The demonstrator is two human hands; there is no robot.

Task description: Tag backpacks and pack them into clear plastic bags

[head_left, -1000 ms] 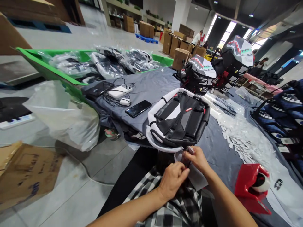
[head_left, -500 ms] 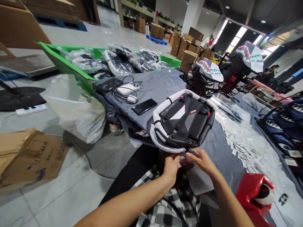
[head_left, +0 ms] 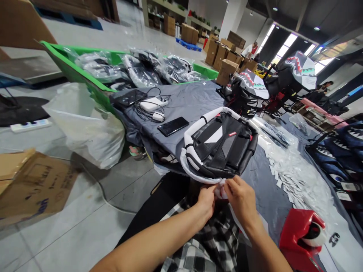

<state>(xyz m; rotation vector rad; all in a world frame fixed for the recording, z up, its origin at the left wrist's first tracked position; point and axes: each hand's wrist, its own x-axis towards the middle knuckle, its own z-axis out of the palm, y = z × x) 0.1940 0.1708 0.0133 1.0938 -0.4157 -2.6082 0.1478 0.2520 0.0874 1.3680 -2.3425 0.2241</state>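
A black, white and grey backpack (head_left: 227, 151) lies on the table edge in front of me. A pale wrapped strap (head_left: 195, 174) curves along its near side toward my hands. My left hand (head_left: 207, 201) is closed on the strap's near end. Right beside it, my right hand (head_left: 240, 196) pinches the same end, where thin white wrapping bunches between the fingers. Part of that end is hidden behind my fingers. A white sheet hangs below my right hand, partly covered by the forearm.
A phone (head_left: 172, 126) and a white charger (head_left: 153, 103) with cables lie beyond the backpack. A red tape dispenser (head_left: 302, 236) stands at right, near a pile of white strips (head_left: 286, 181). A green bin (head_left: 53, 56) holds plastic-wrapped bags. A white plastic sack (head_left: 90, 128) and a cardboard box (head_left: 42, 185) stand left.
My right hand has turned and come in closer to my left hand, its fingers now curled over the strap end. The white sheet beneath has shifted. The backpack stays in place.
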